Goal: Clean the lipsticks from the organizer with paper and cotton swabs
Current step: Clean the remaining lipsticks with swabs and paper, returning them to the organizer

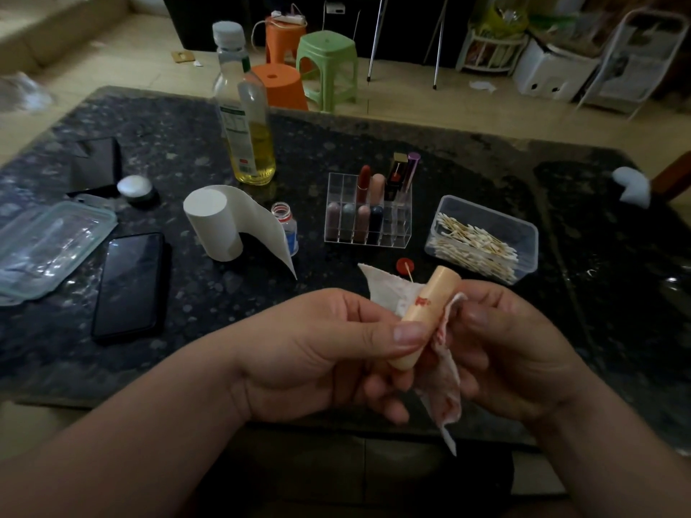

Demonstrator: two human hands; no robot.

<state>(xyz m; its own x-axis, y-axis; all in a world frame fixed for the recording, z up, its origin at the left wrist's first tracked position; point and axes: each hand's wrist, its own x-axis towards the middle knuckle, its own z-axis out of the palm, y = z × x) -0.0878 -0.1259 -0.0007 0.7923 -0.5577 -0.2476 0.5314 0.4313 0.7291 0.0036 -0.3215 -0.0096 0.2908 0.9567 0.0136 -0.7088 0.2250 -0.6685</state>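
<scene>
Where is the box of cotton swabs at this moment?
In the head view, the box of cotton swabs lies on the right side of the table, just right of the lipstick organizer and beyond the right hand.

Peach lipstick point(426, 315) with red mark; red-stained white paper point(447, 390).

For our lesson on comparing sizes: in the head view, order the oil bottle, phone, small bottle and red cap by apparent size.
Oil bottle, largest.
Phone, close behind, though it lies nearer the camera.
Small bottle.
Red cap, smallest.
</scene>
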